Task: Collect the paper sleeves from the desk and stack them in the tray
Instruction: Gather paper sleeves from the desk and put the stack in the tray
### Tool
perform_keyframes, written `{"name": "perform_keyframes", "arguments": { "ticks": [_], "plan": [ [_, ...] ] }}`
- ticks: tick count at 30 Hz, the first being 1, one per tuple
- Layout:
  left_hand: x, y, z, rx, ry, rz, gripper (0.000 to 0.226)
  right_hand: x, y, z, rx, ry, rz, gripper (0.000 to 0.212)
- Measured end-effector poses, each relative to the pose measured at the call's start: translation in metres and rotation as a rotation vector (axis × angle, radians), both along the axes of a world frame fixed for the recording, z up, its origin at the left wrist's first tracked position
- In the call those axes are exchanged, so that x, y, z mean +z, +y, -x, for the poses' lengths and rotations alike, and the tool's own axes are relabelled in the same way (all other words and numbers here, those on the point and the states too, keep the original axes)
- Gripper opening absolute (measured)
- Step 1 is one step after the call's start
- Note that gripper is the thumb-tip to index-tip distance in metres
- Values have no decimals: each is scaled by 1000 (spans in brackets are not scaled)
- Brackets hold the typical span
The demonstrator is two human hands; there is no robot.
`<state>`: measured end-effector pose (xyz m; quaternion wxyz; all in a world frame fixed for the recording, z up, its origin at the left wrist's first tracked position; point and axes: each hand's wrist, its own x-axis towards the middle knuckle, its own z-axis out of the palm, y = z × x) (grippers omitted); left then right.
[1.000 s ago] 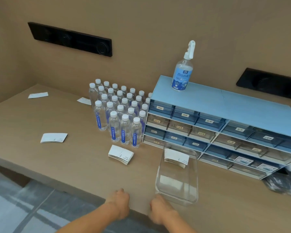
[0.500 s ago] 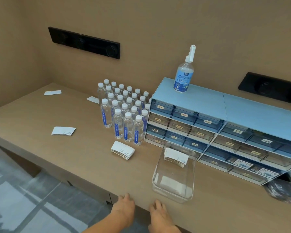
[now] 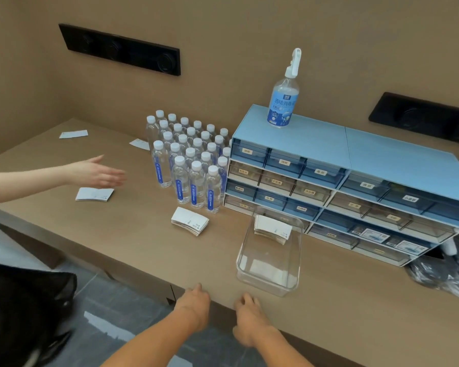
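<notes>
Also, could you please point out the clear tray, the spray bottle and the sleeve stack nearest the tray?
clear tray [image 3: 266, 283]: head view, near rim.
spray bottle [image 3: 283, 104]: head view, label.
sleeve stack [image 3: 190, 221]: head view, top sleeve.

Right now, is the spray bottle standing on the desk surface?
No, the spray bottle stands upright on top of the blue drawer cabinet, not on the desk.
</notes>
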<state>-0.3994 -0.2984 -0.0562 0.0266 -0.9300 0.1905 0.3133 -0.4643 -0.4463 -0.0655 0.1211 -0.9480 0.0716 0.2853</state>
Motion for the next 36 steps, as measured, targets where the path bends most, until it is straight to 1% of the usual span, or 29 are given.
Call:
{"name": "perform_keyframes", "arguments": {
  "ticks": [8,23,32,36],
  "plan": [
    [-1,1,-5,-31,9,-30,43,-1,-1,-2,-26,-5,-22,41],
    [-2,1,-7,-55,4,-25,42,-6,-2,-1,-33,-47,-21,45],
    [-5,5,-8,-80,4,-15,41,-8,-3,-3,-16,-41,-13,37],
    [-4,6,-8,-80,5,-8,43,-8,-1,-4,-17,-40,-5,31]
  ]
}}
